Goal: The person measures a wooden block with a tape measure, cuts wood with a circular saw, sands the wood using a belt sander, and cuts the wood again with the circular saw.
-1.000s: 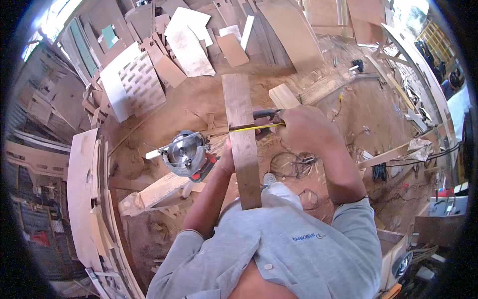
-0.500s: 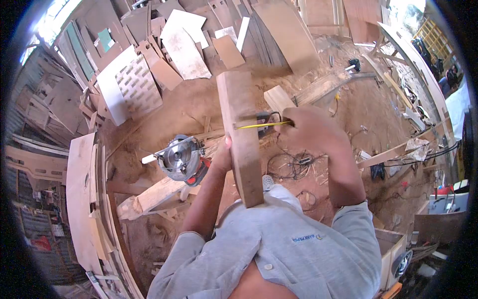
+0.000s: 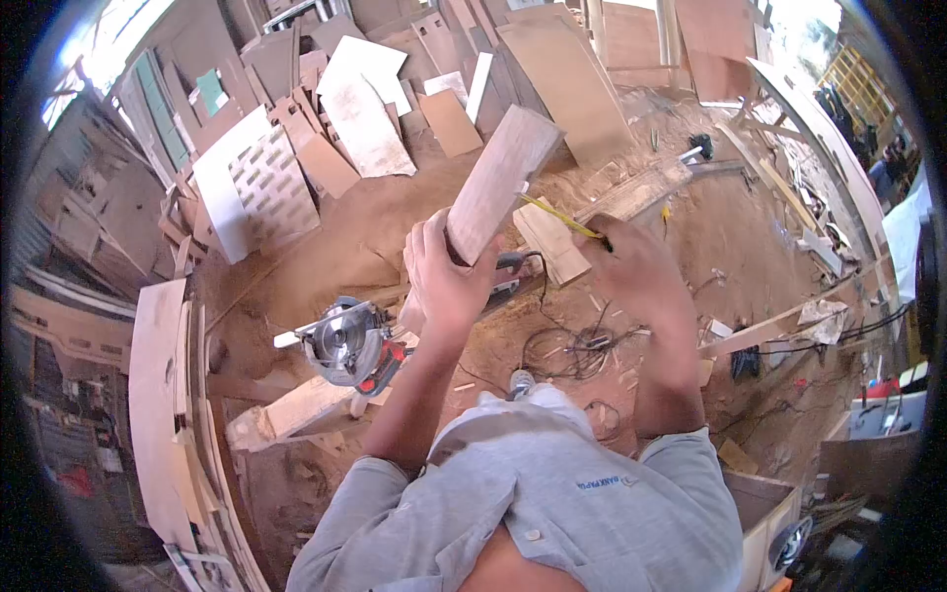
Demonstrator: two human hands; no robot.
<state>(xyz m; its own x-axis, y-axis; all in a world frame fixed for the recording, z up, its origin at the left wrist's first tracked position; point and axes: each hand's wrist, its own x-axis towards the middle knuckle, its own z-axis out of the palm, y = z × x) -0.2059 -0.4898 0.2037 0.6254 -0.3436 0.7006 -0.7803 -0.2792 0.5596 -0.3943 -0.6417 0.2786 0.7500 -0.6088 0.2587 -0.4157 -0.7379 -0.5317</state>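
Note:
A squared piece of timber [image 3: 503,183] is raised in front of me, tilted with its far end up and to the right. My left hand [image 3: 449,271] is wrapped around its lower part, fingers on one side and thumb on the other. My right hand [image 3: 636,266] is closed on a tape measure whose case is mostly hidden in the fingers. Its yellow blade [image 3: 560,214] reaches across to the timber's right edge. Below, a circular saw [image 3: 345,340] rests on the wood at left, and a short wooden block [image 3: 552,242] lies behind the blade.
A corded power tool [image 3: 510,271] lies partly hidden beyond my left hand, its black cable [image 3: 592,340] coiled on the dusty ground. Boards and panels [image 3: 365,118] lean at the back. Stacked sheets [image 3: 158,395] stand at left, and a wooden box [image 3: 769,513] sits at lower right.
The timber has tipped and turned, its lower end lifting away from my shirt. My left hand has shifted from its side to wrap around it. The tape blade meets it higher up.

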